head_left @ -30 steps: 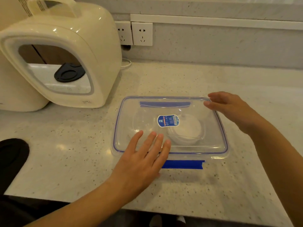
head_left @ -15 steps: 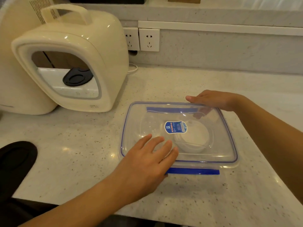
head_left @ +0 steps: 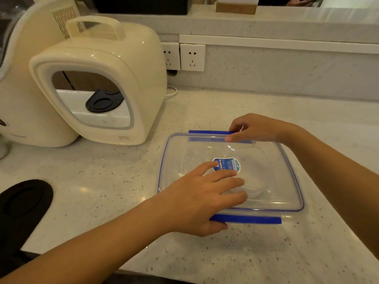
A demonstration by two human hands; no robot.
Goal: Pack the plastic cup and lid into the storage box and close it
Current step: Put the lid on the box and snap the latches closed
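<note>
Storage box (head_left: 283, 177) sits lidded on counter (head_left: 102, 181). Left hand (head_left: 196, 197) lies flat, grip wide, on lid. Right hand (head_left: 258, 128) grip pinches far blue latch (head_left: 207, 132).

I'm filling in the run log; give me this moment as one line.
stage: closing box | left hand: flat on box lid | right hand: gripping far blue latch | near blue latch: untouched

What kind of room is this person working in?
Probably a home kitchen: a speckled stone counter, wall sockets behind it, and a cream countertop appliance beside the clear storage box.
</note>
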